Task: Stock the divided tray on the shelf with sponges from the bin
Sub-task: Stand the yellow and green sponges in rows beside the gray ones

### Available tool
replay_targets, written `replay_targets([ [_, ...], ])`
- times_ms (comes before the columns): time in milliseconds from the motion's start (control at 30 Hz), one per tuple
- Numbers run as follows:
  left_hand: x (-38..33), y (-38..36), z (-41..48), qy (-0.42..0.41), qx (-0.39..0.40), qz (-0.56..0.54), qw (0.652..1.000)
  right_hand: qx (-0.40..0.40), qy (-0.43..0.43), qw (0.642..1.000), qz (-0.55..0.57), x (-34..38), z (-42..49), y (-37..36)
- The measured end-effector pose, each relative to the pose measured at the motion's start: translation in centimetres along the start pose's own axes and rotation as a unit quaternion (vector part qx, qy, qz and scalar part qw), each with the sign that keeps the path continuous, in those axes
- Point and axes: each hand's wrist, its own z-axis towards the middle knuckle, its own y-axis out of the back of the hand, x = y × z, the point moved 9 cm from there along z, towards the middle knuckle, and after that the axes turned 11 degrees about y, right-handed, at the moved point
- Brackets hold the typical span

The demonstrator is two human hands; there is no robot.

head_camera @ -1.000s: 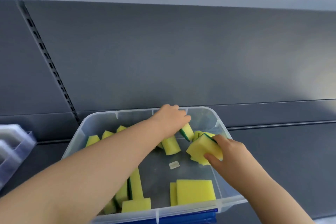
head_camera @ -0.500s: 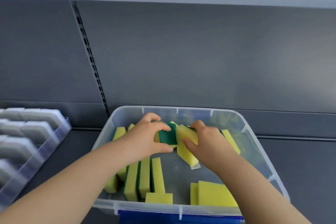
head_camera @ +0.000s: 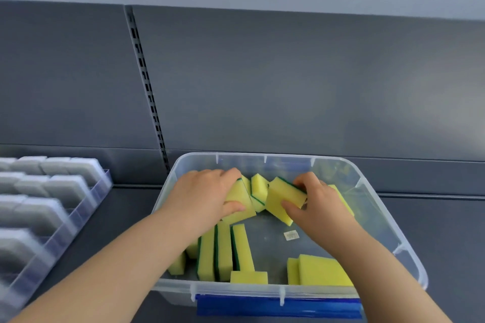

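A clear plastic bin (head_camera: 378, 207) sits on the dark shelf and holds several yellow sponges with green scouring backs. Inside it, my left hand (head_camera: 202, 196) grips one yellow sponge (head_camera: 237, 198) between fingers and thumb. My right hand (head_camera: 312, 204) grips another yellow sponge (head_camera: 282, 196), tilted, with its green side up. A third sponge (head_camera: 258, 186) stands between the two. More sponges stand on edge (head_camera: 223, 249) and lie flat (head_camera: 321, 270) near the bin's front. The divided tray (head_camera: 78, 215) sits at the left, its slots filled with grey-white pads.
The dark grey shelf back panel with a slotted upright (head_camera: 147, 86) rises behind the bin. A blue lid or clip (head_camera: 278, 307) runs along the bin's front edge. Bare shelf surface (head_camera: 126, 207) lies between tray and bin. A small white label (head_camera: 290, 235) lies on the bin floor.
The view has shifted right and closer, showing more of the tray. Both hands have settled onto separate sponges at the bin's back, the left now holding a yellow sponge face-up.
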Motion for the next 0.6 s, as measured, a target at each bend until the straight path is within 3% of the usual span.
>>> replay_targets([
  [233, -0.3, 4.1, -2.9, -0.098, -0.140, -0.098, 0.980, -0.087, 0.011, 0.996, -0.011, 3.5, -2.6, 1.7],
  [367, 0.5, 3.6, -3.6, -0.091, -0.118, -0.163, 0.975, -0.105, -0.004, 0.994, -0.026, 5.2, -3.2, 1.5],
  [600, 0.6, 3.3, -5.7, -0.061, -0.106, -0.190, 0.974, -0.063, 0.018, 0.997, -0.048, 6.9, -5.1, 0.6],
])
